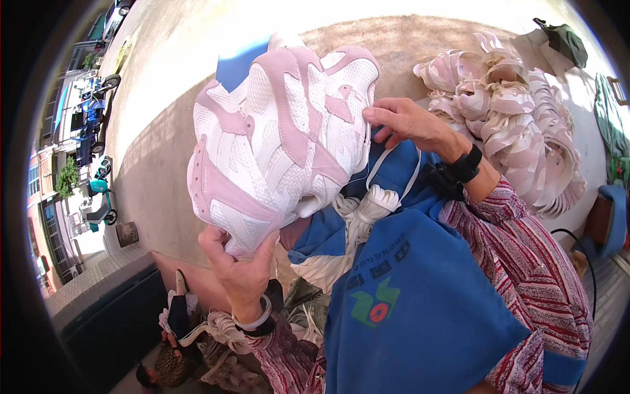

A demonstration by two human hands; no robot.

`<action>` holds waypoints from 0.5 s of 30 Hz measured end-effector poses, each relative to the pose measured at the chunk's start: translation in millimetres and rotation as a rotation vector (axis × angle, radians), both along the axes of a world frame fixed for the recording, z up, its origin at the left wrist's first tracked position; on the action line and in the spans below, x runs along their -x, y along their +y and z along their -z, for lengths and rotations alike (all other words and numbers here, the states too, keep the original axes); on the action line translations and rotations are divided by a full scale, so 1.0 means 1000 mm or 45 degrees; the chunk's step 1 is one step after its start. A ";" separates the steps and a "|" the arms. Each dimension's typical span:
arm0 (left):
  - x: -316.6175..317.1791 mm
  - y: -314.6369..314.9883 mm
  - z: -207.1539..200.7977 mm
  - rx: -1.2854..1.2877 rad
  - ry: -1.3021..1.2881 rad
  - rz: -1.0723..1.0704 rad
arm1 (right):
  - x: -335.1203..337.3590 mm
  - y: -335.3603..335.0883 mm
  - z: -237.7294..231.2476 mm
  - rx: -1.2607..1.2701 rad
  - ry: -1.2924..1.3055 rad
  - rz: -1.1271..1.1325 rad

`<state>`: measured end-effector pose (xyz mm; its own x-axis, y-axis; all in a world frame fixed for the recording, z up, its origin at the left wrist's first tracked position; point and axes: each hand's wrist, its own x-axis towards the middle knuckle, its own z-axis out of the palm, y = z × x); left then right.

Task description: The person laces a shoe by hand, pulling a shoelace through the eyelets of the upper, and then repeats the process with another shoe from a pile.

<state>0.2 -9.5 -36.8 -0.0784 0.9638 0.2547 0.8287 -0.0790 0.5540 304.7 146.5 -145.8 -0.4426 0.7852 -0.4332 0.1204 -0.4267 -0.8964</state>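
Observation:
Several white and pink shoe uppers are stacked in front of me, with white mesh and pink overlays. My left hand pinches the lower end of the nearest upper between thumb and fingers. At the stack's right edge, my right hand has its fingers curled against the rim of an upper; its fingertips are partly hidden. Just below the right hand, a white lace loops over my blue apron. A tied bundle of white laces lies on my lap beneath the uppers.
A big heap of similar uppers lies on the right. Beyond it is a dark green cloth. At lower left, another person sits near more laces. Parked scooters stand far left. A blue chair is at right.

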 end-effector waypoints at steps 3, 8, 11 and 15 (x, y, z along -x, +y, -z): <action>0.010 0.002 -0.001 -0.018 -0.326 -0.010 | 0.004 -0.005 -0.019 -0.005 -0.064 -0.001; 0.003 0.005 -0.011 -0.147 -0.858 -0.080 | 0.005 -0.011 -0.025 -0.540 -0.231 0.329; -0.007 0.010 -0.015 -0.142 -0.912 -0.111 | 0.011 -0.009 -0.059 -0.727 -0.108 0.366; -0.003 0.012 -0.014 -0.153 -0.827 -0.074 | 0.035 0.000 -0.085 -0.853 -0.263 0.117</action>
